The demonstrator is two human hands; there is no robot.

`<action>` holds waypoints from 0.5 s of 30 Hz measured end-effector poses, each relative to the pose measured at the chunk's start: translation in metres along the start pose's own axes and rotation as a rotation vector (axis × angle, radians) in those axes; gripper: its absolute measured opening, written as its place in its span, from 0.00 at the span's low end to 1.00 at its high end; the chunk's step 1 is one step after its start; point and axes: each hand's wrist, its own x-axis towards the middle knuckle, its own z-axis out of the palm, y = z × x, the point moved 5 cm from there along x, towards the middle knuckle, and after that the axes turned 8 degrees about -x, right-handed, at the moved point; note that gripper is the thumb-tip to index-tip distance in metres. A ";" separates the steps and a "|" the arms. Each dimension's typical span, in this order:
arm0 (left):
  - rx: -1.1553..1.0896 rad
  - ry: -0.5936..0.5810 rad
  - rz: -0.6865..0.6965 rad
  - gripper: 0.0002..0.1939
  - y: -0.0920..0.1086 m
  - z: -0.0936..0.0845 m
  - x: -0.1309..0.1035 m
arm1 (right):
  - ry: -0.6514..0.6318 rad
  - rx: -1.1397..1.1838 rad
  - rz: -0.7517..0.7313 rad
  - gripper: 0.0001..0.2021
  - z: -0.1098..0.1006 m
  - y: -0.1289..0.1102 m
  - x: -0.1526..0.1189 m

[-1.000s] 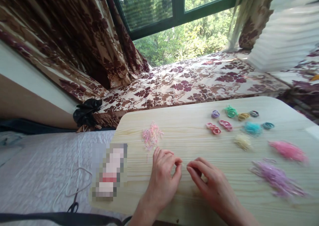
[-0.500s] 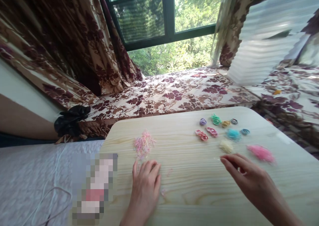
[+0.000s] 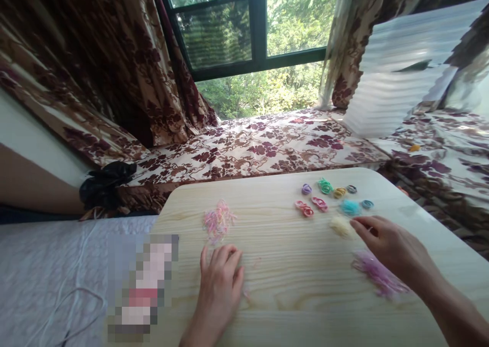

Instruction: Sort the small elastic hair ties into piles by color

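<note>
My left hand (image 3: pixel 221 281) lies on the pale wooden table with its fingers spread, just below a loose pile of mixed pink, yellow and lilac small elastic bands (image 3: pixel 218 222). A few stray bands (image 3: pixel 246 295) lie to its right. My right hand (image 3: pixel 387 242) is pinched closed above the right side, its fingertips beside a cream pile of bands (image 3: pixel 341 227). Whatever it holds, if anything, cannot be made out. A turquoise pile (image 3: pixel 349 207) sits just beyond those fingertips. A pinkish-purple pile (image 3: pixel 380 274) lies below the right wrist.
Further back on the table (image 3: pixel 282 306) are small groups of rings: purple (image 3: pixel 306 189), green (image 3: pixel 325 186), mustard (image 3: pixel 339 192), grey (image 3: pixel 352 189), red (image 3: pixel 304 209), pink (image 3: pixel 320 204) and blue (image 3: pixel 367 204). A blurred-out object (image 3: pixel 143 286) lies at left.
My right hand has moved up and right, from in front of the cream pile to its right side. The pinkish-purple pile now shows; the bright pink one is hidden. My left hand stays nearly still.
</note>
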 end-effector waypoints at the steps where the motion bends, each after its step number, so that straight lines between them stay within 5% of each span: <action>1: -0.007 0.006 -0.007 0.16 0.002 -0.002 -0.001 | 0.019 0.032 -0.018 0.22 0.000 -0.005 -0.005; 9: -0.031 0.056 -0.023 0.16 0.008 -0.005 -0.015 | -0.055 0.521 -0.340 0.17 0.050 -0.120 -0.069; 15: -0.074 0.159 -0.031 0.19 0.007 0.001 -0.026 | 0.118 0.479 -0.410 0.14 0.058 -0.133 -0.080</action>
